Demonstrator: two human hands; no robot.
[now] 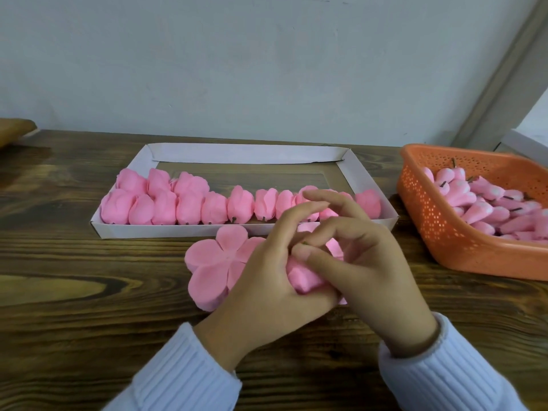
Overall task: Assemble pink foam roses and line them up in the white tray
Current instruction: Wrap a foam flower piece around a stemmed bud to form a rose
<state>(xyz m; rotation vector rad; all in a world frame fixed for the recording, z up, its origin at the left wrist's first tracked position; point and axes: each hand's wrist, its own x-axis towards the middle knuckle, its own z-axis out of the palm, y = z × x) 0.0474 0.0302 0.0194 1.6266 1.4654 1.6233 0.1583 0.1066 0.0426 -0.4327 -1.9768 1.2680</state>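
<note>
Dark wooden table (pixel 74 277) against a pale wall carries a white tray (pixel 166 229) near the middle. Finished pink roses (pixel 189 207) are lined along the tray's near edge, with a few more in a second row at the left. Just in front of the tray lies a stack of flat pink foam petals (pixel 213 262). Over it both hands work one half-made rose (pixel 302 277) — the left hand (pixel 261 292) wraps its fingers round the bloom from the left, and the right hand (pixel 364 271) pinches its top with thumb and forefinger. An orange basket (pixel 444 232) of pink buds (pixel 480 200) sits at the right.
</note>
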